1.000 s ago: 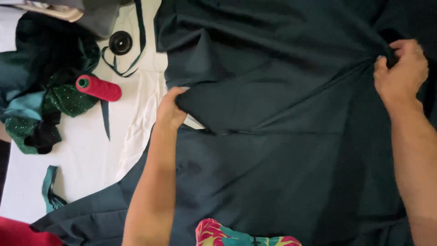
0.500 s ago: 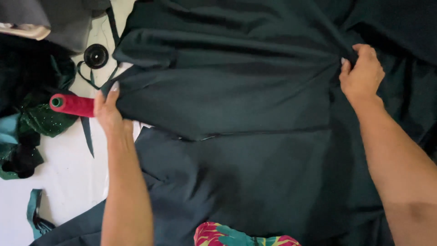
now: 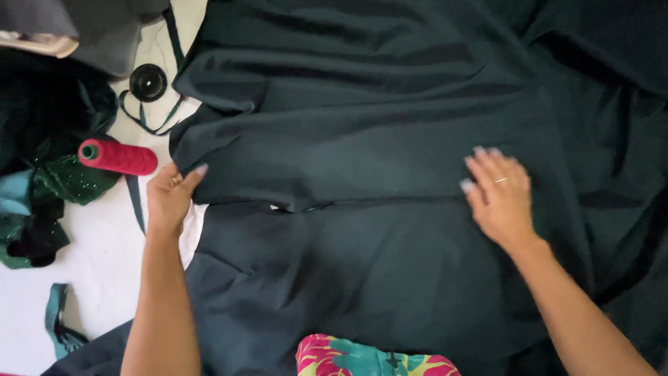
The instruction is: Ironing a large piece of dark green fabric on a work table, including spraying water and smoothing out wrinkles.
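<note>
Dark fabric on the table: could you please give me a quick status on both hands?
Left hand pinching dark fabric at its left edge. Right hand flat on it, fingers spread. Red thread cone beside left hand.

A red thread cone [image 3: 118,157] lies on its side on the white table [image 3: 90,278], its near end against a heap of green and teal scraps [image 3: 42,174]. Above it a round black disc [image 3: 148,82] sits on the table with a thin dark strip [image 3: 149,122] looping beside it, and grey cloth [image 3: 83,28] fills the top left corner. A teal strap [image 3: 59,324] lies at the lower left, and a pink and teal floral cloth [image 3: 369,356] shows at the bottom edge.
</note>
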